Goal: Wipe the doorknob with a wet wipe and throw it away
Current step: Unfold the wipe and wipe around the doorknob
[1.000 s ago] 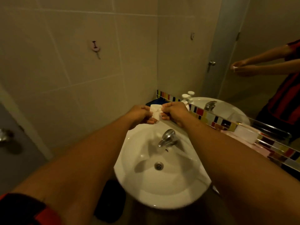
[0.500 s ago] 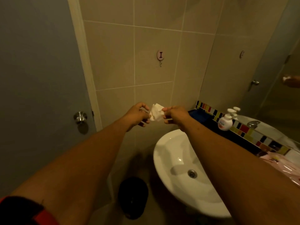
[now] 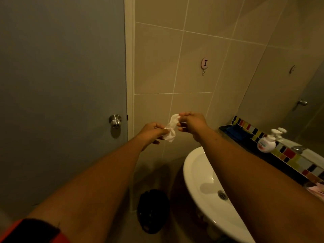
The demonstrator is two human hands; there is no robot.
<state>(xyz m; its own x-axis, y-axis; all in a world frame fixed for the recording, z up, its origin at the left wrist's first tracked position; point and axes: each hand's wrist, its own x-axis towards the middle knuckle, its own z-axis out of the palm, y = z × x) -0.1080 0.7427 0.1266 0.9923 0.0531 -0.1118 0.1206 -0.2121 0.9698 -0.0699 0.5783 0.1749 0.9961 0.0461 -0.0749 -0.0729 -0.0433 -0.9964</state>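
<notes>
Hands met in front of you at chest height, out over the gap between door and sink, and the wet wipe (image 3: 171, 128) hung stretched between them. Your left hand (image 3: 152, 133) pinched the lower, bunched end of it with thumb and fingers closed; your right hand (image 3: 191, 122) pinched the upper corner the same way, so both were grasping the wipe and neither was free. The wipe's long axis ran on a slant, low at the left hand and rising toward the right.

What your coming move turned on was the doorknob (image 3: 115, 120). It sat on the grey door (image 3: 61, 85), close to the frame, and it lay to the left of both hands at about their height, a little above your left hand if anything. Your left hand was plainly the nearer of the two, with the knob near it but not touching; your right hand was farther off and would have had to cross over the left to get there. By my reading you had not yet begun the wiping, and the natural course was to let go with the right and carry the wipe leftward in the left.

The dark bin (image 3: 153, 210) stood on the floor below your hands, beside the sink (image 3: 196, 165), for the throwing away afterwards.
</notes>
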